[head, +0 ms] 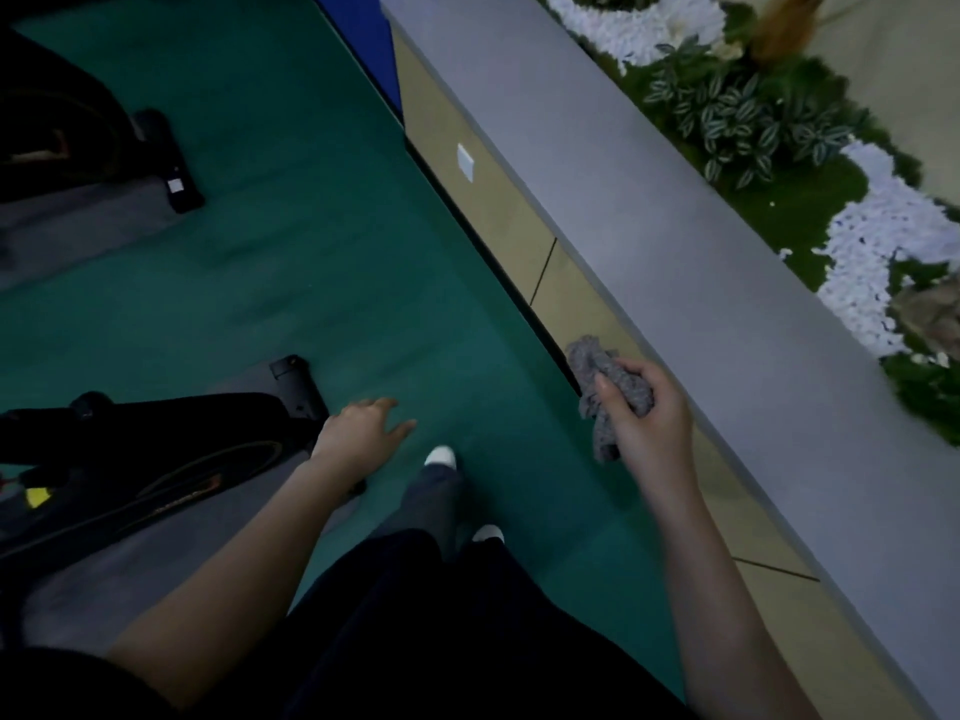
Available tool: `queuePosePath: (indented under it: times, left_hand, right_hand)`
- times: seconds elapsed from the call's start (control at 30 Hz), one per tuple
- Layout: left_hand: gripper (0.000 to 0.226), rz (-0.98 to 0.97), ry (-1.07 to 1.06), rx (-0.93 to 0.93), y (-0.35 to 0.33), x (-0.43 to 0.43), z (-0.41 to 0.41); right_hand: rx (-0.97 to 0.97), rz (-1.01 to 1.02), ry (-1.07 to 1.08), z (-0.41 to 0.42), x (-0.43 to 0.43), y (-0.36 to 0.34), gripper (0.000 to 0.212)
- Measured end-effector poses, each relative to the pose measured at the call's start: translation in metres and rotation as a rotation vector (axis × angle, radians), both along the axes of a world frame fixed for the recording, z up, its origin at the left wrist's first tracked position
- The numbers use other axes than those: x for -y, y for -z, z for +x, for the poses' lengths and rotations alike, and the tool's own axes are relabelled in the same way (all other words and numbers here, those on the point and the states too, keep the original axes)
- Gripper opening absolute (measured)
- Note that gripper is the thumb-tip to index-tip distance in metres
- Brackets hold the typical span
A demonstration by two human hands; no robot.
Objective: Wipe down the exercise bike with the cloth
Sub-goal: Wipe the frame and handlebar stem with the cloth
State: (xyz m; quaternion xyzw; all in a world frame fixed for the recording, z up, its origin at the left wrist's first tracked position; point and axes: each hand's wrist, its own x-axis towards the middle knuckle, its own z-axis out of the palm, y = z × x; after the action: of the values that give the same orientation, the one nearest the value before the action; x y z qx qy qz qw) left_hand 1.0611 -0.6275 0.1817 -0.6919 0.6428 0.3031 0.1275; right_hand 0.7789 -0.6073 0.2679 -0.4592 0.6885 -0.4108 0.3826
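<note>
Gripping one crumpled grey cloth (597,368), the right hand (655,426) hangs beside a grey-topped cabinet (623,174). The left hand (363,429), fingers loosely spread, empty, hovers just beside one exercise bike (156,449); a second bike (78,127) stands well apart on the green floor (311,241).

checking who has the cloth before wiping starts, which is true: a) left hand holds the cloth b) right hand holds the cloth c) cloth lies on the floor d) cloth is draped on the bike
b, the right hand has its fingers curled round the bunched grey cloth, up off the floor beside the ledge, while the left hand is open with nothing in it near the bike.
</note>
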Motion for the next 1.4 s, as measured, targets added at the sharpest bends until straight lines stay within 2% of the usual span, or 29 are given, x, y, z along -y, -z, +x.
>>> queuePosePath:
  times: [0.27,0.53,1.0,1.2,1.4]
  left_hand:
    - [0.058,0.037,-0.072,-0.028,0.019,0.093,0.013]
    - [0.06,0.012,-0.136,-0.015,0.016,0.198,0.066]
    - [0.058,0.097,-0.583,0.03,0.022,0.254,0.142]
    - [0.057,0.039,-0.709,0.049,0.013,0.338,0.144]
    - [0.058,-0.074,-0.773,0.079,-0.007,0.423,0.151]
  right_hand:
    - [-0.068,-0.001,-0.136,0.037,0.113,0.001,0.014]
    - [-0.097,0.003,-0.235,0.095,0.237,-0.015,0.015]
    - [-0.058,0.059,-0.646,0.202,0.413,-0.003,0.016]
    - [-0.068,-0.003,-0.818,0.23,0.531,-0.002,0.015]
    - [-0.053,0.015,-0.844,0.247,0.629,-0.004,0.013]
